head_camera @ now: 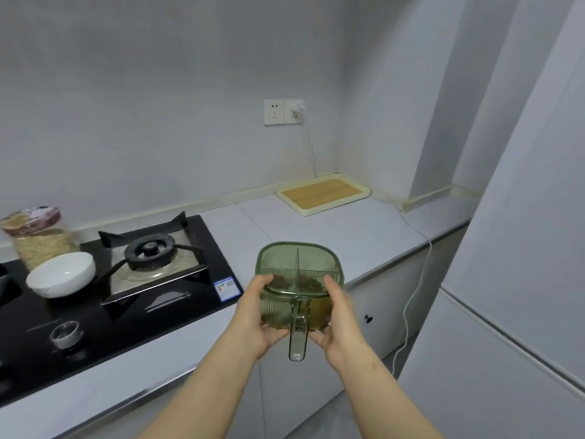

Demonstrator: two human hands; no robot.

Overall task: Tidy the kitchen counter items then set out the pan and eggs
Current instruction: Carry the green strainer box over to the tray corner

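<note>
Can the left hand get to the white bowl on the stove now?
Probably not yet: the left hand holds the green container together with the right hand. Nothing stands between it and the bowl.

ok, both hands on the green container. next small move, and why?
Probably ease it forward and set it down level on the bare counter between the stove and the tray. The left hand and right hand grip the green container by its sides above the counter's front edge, and its near compartments hold dark contents, so tilting could spill.
</note>
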